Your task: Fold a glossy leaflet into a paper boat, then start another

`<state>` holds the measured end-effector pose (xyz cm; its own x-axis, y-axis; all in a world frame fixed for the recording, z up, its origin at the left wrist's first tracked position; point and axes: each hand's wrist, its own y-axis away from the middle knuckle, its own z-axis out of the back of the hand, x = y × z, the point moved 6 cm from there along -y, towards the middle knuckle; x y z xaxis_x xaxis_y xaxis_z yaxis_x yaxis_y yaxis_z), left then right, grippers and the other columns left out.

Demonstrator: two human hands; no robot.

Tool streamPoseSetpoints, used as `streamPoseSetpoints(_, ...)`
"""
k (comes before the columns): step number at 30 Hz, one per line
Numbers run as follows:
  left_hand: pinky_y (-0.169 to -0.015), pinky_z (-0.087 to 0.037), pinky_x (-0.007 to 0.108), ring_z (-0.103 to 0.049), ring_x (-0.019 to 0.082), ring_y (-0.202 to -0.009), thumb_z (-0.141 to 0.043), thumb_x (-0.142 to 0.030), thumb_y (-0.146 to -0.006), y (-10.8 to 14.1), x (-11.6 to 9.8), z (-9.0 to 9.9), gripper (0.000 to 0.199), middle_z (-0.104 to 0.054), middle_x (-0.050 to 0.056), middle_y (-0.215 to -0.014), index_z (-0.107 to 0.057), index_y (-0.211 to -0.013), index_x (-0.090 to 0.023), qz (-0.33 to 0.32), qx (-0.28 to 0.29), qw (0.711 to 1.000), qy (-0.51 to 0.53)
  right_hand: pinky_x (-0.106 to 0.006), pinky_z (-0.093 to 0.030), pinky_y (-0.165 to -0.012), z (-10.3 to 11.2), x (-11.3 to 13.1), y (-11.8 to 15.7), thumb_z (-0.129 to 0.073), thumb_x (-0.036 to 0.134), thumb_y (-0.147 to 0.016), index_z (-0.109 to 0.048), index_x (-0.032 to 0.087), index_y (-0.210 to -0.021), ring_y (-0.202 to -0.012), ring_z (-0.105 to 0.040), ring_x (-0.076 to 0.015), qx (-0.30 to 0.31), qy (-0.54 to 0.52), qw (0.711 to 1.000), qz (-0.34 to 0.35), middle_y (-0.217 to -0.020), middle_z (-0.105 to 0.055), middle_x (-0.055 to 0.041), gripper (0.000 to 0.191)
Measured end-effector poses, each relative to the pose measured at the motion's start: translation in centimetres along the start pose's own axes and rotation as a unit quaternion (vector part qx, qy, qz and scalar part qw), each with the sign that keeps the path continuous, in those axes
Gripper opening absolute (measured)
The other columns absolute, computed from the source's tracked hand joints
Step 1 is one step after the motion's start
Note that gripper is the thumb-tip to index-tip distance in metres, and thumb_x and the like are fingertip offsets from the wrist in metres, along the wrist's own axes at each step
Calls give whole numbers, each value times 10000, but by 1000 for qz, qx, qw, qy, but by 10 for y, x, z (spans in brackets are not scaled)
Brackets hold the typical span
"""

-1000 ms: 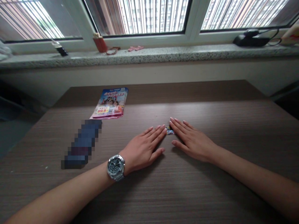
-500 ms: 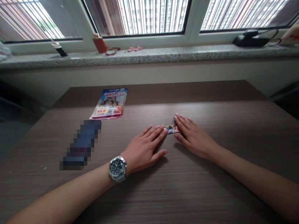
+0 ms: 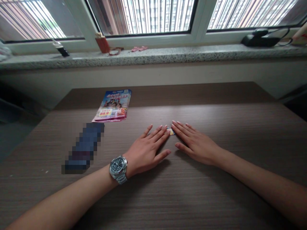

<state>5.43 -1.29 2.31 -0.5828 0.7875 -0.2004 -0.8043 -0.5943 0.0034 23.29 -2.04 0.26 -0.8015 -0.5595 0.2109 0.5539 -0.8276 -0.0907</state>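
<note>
A small piece of colourful printed paper [image 3: 171,131] lies on the brown table [image 3: 153,198], mostly covered by fingers, so its full shape is hidden. My left hand [image 3: 150,150] rests flat from the left, its fingertips on the paper's left end. From the right, my right hand [image 3: 195,142] lies flat with its fingertips over the other end. Both hands have fingers stretched out and thumbs apart. Only a narrow strip of paper shows between them. A silver wristwatch [image 3: 118,167] is on my left wrist.
Printed flyers [image 3: 114,105] lie stacked at the back left. Nearer stands out a blurred dark blue object [image 3: 83,148], its kind masked. On the stone windowsill [image 3: 182,57] are a red case with a strap [image 3: 102,43], pink items [image 3: 139,49] and a black device with a cable [image 3: 260,40].
My right hand has slid left along the paper, closer to my left hand. Less of the paper shows between the fingertips. My left hand has barely shifted.
</note>
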Motion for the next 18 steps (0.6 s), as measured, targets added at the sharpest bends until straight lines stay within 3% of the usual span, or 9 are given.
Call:
streamPoseSetpoints(5, -1303, 8, 419, -176, 186, -1581, -279, -556, -1083, 10, 9, 5, 620, -206, 8, -1687, -232, -1630, -267, 8, 5, 1000, -12, -500, -261, -1263, 0, -1, 0, -317, 544, -1065, -134, 217, -1648, -1559, -217, -241, -5, -5, 1000, 1, -1689, -214, -87, 693)
streamPoseSetpoints(12, -1302, 27, 386, -164, 164, -1583, -259, -559, -1085, 11, 9, 5, 630, -202, 0, -1690, -194, -1639, -267, 0, 4, 1000, -29, -475, -239, -1271, -1, -1, 1, -301, 550, -1065, -118, 226, -1650, -1562, -196, -230, -1, 0, 1000, -9, -1694, -201, -78, 694)
streamPoseSetpoints(18, -1300, 35, 388, -178, 174, -1581, -256, -583, -1077, 13, 9, 4, 652, -198, 2, -1690, -177, -1643, -268, -1, 3, 999, -32, -462, -234, -1271, -1, -22, 15, -268, 562, -1064, -127, 161, -1648, -1567, -168, -228, -1, 24, 997, -73, -1695, -185, -116, 723)
